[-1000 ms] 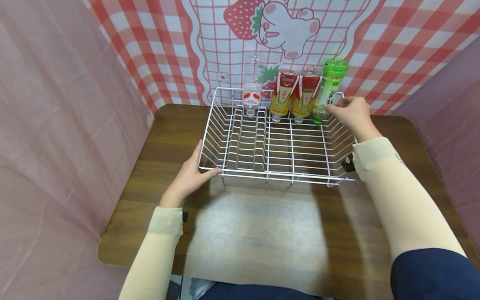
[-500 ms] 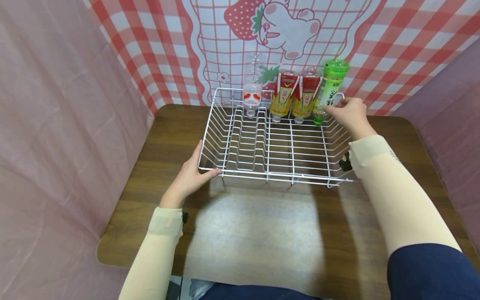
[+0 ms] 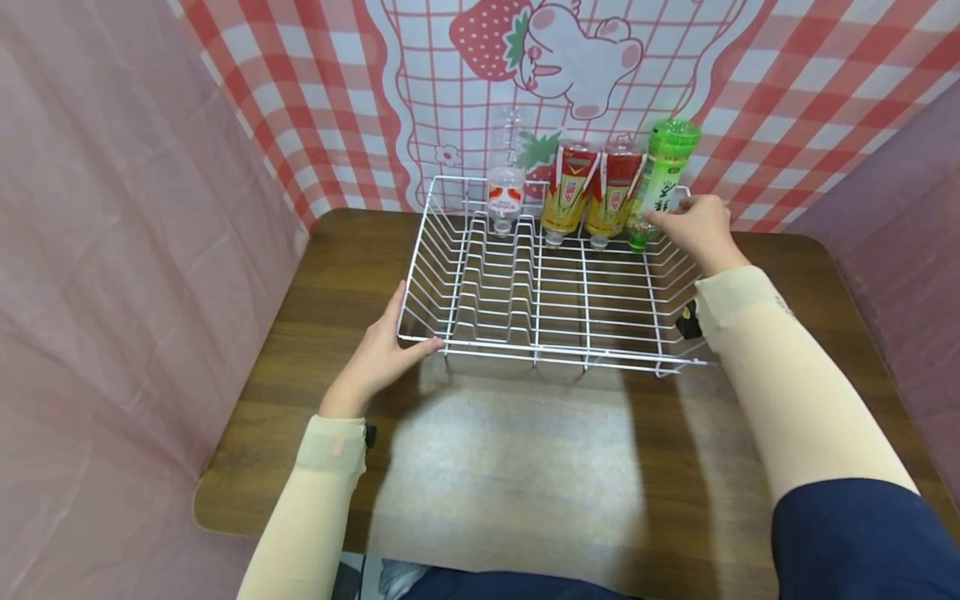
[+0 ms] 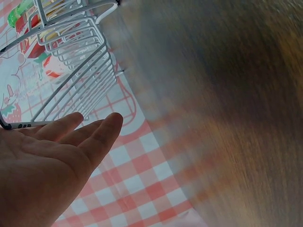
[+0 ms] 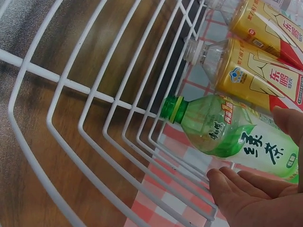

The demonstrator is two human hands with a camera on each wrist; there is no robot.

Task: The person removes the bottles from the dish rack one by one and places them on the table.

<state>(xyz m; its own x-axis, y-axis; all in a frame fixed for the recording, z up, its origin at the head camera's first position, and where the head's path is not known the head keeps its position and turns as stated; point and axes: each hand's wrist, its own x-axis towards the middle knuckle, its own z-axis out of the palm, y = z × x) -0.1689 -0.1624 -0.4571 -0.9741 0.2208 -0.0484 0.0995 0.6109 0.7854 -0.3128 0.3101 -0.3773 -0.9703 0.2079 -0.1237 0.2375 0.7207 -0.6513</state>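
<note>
1. Backdrop cloth (image 3: pixel 330 100): red-and-white check, strawberry print; upper edge cut off.
2. Bench (image 3: pixel 525 475): dark wood, glare along its near part.
3. Rack (image 5: pixel 43 73): white wire, on the bench, unmoved this last second; near right corner obscured by the right sleeve (image 3: pixel 802 400).
4. Green bottle (image 3: pixel 663 179): inverted, at the rack's far right end; one side hidden by fingers, base cut off in the right wrist view.
5. Clear bottle (image 3: pixel 506 190): inverted, far row, leftmost; upper body hard to separate from the cloth.
6. Two yellow-and-red bottles (image 3: pixel 570 187) (image 3: pixel 612 192): inverted, side by side between the foregoing.
7. Hands, two. Right hand (image 3: pixel 701 233) holds the green bottle between thumb and fingers, firmness untellable; its wrist has shifted slightly inward while the row keeps its places, suggesting adjustment rather than relocation. Left hand (image 3: pixel 378 350), unchanged, spans the near left corner, fingers straight.
8. Green cap (image 5: pixel 171 109): lowermost; seating on the wires untellable.
</note>
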